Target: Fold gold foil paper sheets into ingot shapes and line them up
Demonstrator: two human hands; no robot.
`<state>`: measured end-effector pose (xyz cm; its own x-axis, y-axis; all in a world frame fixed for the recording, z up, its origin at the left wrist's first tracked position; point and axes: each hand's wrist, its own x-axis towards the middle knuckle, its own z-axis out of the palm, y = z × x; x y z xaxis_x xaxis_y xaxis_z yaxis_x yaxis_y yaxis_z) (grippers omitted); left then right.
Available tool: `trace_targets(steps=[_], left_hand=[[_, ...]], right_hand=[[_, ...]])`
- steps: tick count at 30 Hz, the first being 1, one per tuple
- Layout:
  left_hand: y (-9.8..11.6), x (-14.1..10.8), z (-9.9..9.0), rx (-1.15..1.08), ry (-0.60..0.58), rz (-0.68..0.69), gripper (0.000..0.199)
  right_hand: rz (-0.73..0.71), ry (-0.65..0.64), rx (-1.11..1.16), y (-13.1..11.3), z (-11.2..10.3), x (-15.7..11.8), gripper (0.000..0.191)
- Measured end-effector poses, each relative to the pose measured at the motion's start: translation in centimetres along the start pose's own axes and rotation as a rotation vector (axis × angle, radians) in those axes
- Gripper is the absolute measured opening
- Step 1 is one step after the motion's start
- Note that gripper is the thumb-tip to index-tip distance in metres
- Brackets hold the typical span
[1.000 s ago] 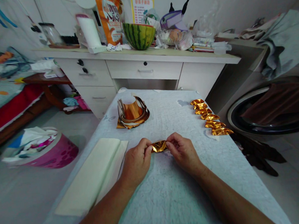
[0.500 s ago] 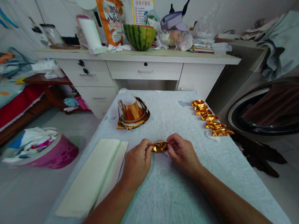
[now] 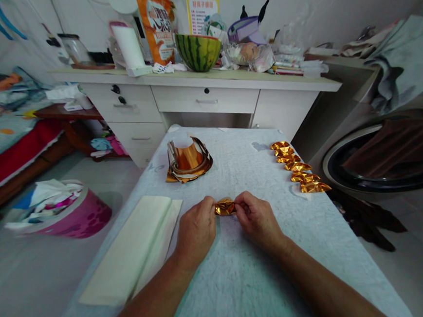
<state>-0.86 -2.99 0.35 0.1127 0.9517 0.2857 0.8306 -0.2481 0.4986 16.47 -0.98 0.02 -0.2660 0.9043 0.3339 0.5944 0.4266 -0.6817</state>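
A small folded gold foil ingot [image 3: 224, 207] is held just above or on the cloth-covered table [image 3: 238, 268]. My left hand [image 3: 198, 226] is closed, pinching its left end between thumb and fingers. At the right end, my right hand [image 3: 257, 217] pinches the foil too, fingers curled in. Several finished-looking gold foil pieces [image 3: 301, 177] lie in a slanting row along the table's right side. A curled stack of gold foil sheets [image 3: 188, 160] stands at the back left. Folded pale yellow paper [image 3: 131, 252] rests left of my left hand.
Behind the table is a white desk [image 3: 206, 98] bearing a half watermelon [image 3: 198, 52], an orange snack bag [image 3: 157, 28] and clutter. A pink waste bin [image 3: 87, 214] stands on the floor at left. A front-loading washing machine [image 3: 360, 93] is close on the right.
Both hands keep their pinch on the foil ingot. My right hand has shifted slightly to the left, and the foil's middle looks a little fuller and more compact.
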Motion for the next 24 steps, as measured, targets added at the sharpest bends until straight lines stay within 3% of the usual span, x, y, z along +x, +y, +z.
trace_targets(steps=[12, 24], left_hand=[[-0.26, -0.19, 0.05, -0.040, 0.075, -0.014, 0.016], [-0.08, -0.20, -0.20, -0.094, 0.045, -0.021, 0.018]], right_hand=[[-0.072, 0.067, -0.050, -0.20, -0.14, -0.20, 0.016], [-0.120, 0.053, -0.131, -0.47, -0.29, -0.31, 0.015]])
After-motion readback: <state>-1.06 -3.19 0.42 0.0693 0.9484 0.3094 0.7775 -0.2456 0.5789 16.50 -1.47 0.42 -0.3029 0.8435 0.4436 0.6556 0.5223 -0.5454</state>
